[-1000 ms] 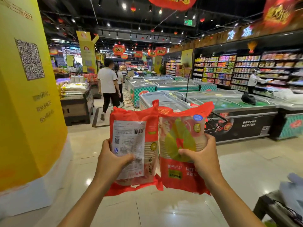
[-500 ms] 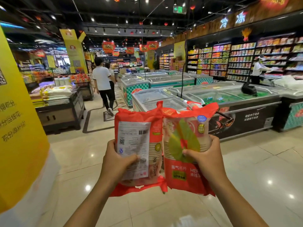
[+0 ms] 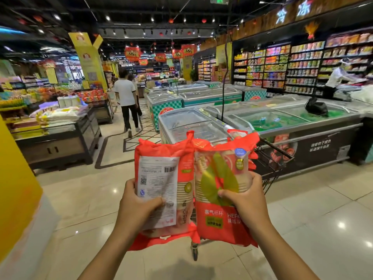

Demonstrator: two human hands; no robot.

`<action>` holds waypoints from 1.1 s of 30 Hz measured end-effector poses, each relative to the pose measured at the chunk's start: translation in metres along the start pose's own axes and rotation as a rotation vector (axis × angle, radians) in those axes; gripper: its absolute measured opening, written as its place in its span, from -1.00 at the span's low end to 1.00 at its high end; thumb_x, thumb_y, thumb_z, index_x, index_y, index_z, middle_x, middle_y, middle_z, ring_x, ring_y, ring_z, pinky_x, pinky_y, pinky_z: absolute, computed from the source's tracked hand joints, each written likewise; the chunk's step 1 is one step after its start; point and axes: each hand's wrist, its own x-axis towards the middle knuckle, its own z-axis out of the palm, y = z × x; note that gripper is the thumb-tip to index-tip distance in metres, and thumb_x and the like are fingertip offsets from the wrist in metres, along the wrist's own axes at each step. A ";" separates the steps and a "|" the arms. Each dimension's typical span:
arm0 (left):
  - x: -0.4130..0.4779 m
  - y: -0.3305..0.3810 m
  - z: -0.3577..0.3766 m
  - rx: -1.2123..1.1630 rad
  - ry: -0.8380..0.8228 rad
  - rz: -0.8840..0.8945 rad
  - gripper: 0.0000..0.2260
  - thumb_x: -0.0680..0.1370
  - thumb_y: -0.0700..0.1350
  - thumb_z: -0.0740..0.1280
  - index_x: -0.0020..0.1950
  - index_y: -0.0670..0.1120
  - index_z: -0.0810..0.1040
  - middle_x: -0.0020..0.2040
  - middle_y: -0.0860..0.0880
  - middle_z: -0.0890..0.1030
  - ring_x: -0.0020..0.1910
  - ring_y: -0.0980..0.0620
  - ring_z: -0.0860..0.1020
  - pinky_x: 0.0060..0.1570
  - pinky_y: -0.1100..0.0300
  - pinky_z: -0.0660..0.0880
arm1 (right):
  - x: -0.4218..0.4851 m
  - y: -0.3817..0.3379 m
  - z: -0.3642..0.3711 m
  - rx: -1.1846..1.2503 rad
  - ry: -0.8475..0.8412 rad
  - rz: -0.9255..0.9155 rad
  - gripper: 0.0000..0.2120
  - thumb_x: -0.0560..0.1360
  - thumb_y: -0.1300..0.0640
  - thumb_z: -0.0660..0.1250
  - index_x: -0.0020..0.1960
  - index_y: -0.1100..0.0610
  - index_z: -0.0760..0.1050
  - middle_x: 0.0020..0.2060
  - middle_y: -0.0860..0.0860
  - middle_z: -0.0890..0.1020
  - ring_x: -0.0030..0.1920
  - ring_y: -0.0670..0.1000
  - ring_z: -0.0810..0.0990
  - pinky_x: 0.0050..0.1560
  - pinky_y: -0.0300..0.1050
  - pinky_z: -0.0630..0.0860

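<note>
Left pack [image 3: 159, 178] and right pack [image 3: 220, 223], both red bags of stacked paper cups, are being held upright and touching along their inner edges, on the person's side of the shopping cart [image 3: 270, 164]. They are hiding most of the cart's basket. Only its wire corner is showing beside the right pack, and one caster [image 3: 194, 253] is showing below the two bags.

The left hand [image 3: 137, 207] is gripping the left pack at its lower half. The thumb is lying across the printed back label and the fingers are wrapping behind the bag, out of sight. The right hand [image 3: 248, 203] is gripping the right pack the same way, with the thumb pressing on the green leaf print and the fingers curling round the far side. Both grips appear firm, and neither bag is sagging or slipping.

Progress, as judged from this view: picking up is complete, since both packs are off any shelf and in hand. Placement is not yet done, as neither pack is resting in the cart. The remaining work is likely to be lifting both bags over the near rim of the cart and setting them down inside. A freezer chest [image 3: 302, 126] is standing just beyond the cart.
</note>
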 end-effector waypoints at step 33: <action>0.421 -0.052 0.317 -0.157 -0.185 -0.230 -0.43 0.33 -0.30 0.63 0.20 -0.03 0.43 0.09 -0.06 0.70 -0.03 -0.07 0.73 -0.03 -0.12 0.68 | 0.487 0.134 0.029 -0.056 0.062 0.158 -0.35 0.20 0.13 0.71 0.06 -0.11 0.35 -0.01 0.00 0.63 -0.09 0.03 0.67 -0.08 0.06 0.61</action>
